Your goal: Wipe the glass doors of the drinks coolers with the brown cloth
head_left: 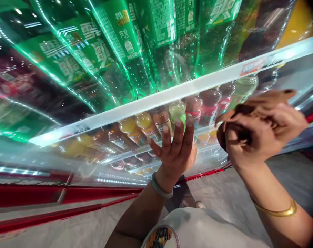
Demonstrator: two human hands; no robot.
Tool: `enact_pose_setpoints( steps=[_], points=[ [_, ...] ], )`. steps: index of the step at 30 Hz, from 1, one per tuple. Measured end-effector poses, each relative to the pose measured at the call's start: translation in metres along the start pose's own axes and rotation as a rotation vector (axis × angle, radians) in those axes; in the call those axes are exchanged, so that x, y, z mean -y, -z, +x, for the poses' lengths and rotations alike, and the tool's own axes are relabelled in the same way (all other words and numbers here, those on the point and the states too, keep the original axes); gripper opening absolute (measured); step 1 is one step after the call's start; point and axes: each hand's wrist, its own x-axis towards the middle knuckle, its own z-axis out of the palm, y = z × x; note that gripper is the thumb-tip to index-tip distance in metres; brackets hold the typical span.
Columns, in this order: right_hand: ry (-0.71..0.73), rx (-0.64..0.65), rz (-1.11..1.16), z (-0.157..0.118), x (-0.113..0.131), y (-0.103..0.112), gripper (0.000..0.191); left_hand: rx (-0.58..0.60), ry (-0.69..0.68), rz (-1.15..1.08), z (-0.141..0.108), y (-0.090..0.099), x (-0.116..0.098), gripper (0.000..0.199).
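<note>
From my end: brown cloth (272, 98), or what looks like one, blurred, bunched in the right hand (260, 132), in front of the drinks cooler, right of the small bottles. Fingers curled round it; part sticks out above the knuckles, a darker fold shows by the thumb side. Material not certain at this blur. My call: light, soft, limp, nothing to break; best taken as a wad across the middle, loose ends tucked in. Can't tell if it's damp.

Left hand (175, 148): nothing held, fingers spread and raised in front of the small bottles. There may be a pane between; contact, can't tell. Nearest it, a pale green bottle (177, 109) and an orange bottle (146, 125). Those look like smooth plastic, probably fairly heavy if full and slick if wet.

Labels: the orange one seems to read "Qoo", blurry. Above the white shelf edge (192, 84), big green bottles (124, 31) carry white characters; I get "汽水" on one, fine print unreadable. A red-and-white tag (252, 67) sits on the shelf edge, text too smeared.

Further out: grey-green bangle (161, 187) on the left wrist, gold bangle (278, 210) on the right, white shirt (205, 227) with a printed patch, red trim (27, 194) low on the cooler, grey floor (210, 186) below.
</note>
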Motion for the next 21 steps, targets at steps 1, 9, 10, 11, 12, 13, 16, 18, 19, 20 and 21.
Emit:
enact_pose_setpoints(
  steps=[1, 9, 10, 11, 12, 13, 16, 18, 19, 20, 21],
  points=[
    [-0.043, -0.082, -0.063, 0.011, 0.008, -0.002, 0.022, 0.008, -0.001, -0.019, 0.0, 0.0, 0.001, 0.072],
    [0.07, -0.017, -0.101, -0.012, 0.065, -0.023, 0.018, 0.024, -0.019, -0.158, 0.0, 0.006, 0.009, 0.074],
    [0.069, 0.009, -0.106, -0.023, 0.06, -0.02, 0.017, 0.026, -0.015, -0.17, 0.002, 0.006, 0.009, 0.074],
    [0.058, 0.038, -0.109, -0.031, 0.053, -0.016, 0.016, 0.022, -0.015, -0.167, 0.003, 0.006, 0.009, 0.075],
    [0.033, 0.061, -0.117, -0.033, 0.045, -0.012, 0.014, 0.014, -0.022, -0.153, 0.004, 0.006, 0.009, 0.075],
    [0.0, 0.062, -0.131, -0.029, 0.037, -0.009, 0.013, 0.008, -0.031, -0.135, 0.005, 0.006, 0.008, 0.075],
    [-0.12, -0.037, -0.208, 0.004, 0.027, -0.006, 0.014, -0.014, -0.031, -0.161, 0.005, 0.006, 0.007, 0.074],
    [-0.165, -0.093, -0.266, 0.028, 0.037, -0.012, 0.021, 0.003, 0.004, -0.258, 0.005, 0.006, 0.006, 0.075],
    [-0.154, -0.092, -0.269, 0.035, 0.045, -0.016, 0.022, 0.014, 0.017, -0.298, 0.005, 0.007, 0.006, 0.076],
    [-0.128, -0.087, -0.257, 0.037, 0.054, -0.02, 0.021, 0.018, 0.02, -0.315, 0.005, 0.007, 0.006, 0.075],
    [-0.09, -0.081, -0.235, 0.035, 0.064, -0.024, 0.019, 0.012, 0.015, -0.308, 0.006, 0.007, 0.006, 0.074]
  ],
)
